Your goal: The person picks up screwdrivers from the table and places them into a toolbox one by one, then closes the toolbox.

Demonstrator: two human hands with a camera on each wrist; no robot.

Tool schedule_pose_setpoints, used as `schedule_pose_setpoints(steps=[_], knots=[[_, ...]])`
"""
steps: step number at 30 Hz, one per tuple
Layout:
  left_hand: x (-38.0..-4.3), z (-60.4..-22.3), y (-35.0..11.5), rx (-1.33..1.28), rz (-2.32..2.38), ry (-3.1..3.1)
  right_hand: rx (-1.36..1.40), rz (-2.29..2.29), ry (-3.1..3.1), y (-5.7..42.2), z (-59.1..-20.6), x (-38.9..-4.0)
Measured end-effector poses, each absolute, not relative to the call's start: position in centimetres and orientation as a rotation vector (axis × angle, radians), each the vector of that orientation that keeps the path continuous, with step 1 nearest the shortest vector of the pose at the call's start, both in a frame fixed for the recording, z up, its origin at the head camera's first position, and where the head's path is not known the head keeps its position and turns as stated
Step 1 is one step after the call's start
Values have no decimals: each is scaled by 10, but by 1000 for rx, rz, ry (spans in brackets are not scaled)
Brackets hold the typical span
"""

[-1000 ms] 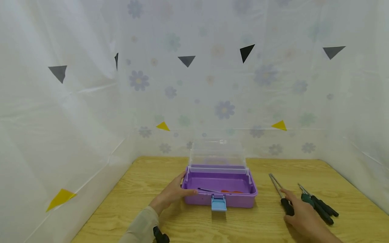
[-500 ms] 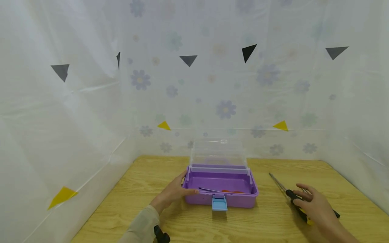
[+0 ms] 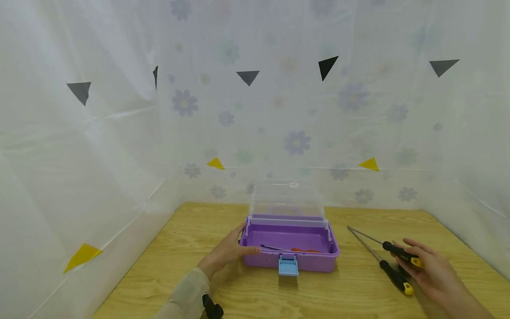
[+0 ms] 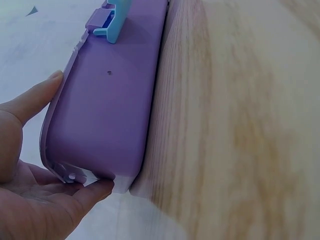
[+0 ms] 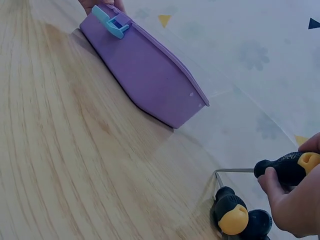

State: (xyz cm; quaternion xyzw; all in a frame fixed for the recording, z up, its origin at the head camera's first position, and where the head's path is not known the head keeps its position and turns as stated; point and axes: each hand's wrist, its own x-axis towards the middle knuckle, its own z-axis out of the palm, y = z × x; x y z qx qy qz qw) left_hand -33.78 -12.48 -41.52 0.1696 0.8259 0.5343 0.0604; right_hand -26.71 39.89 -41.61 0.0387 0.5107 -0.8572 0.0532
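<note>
A purple plastic box (image 3: 311, 264) with a light blue latch (image 3: 288, 267) stands on the table, its clear lid (image 3: 287, 199) raised. My left hand (image 3: 227, 253) grips its left end, thumb on the front rim and fingers round the side. In my right hand (image 3: 436, 274) a screwdriver (image 3: 399, 251) is held by its black and yellow handle, tip pointing to the far left. Below it lies a second screwdriver (image 3: 394, 275) with the same kind of handle. Inside the box, a screwdriver (image 3: 304, 250) with an orange handle is partly hidden by the front wall.
Another dark handle (image 5: 257, 225) lies beside the second screwdriver in the right wrist view, mostly hidden by my hand in the head view. A wood-grain table (image 3: 159, 274) spreads around the box. White flowered sheeting (image 3: 271, 110) hangs behind and at both sides.
My right hand has moved right and lifted a screwdriver's handle off the table, apart from the other one. The left hand and the box stay where they were.
</note>
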Motion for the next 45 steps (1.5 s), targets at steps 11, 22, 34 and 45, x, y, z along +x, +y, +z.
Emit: schedule_pose_setpoints(steps=[11,22,34,45], knots=[[-339,-415,-126,513,1616,2490,91,-2696,1289,407,-422,-271],[-338,-415,-126,511,1626,2483,21,-2805,1099,403,-418,-271],[-339,-416,-126,516,1608,2500,-552,-2612,840,407,-411,-269],[-338,-415,-125,507,1611,2499,-705,-2444,679,395,-399,-271]])
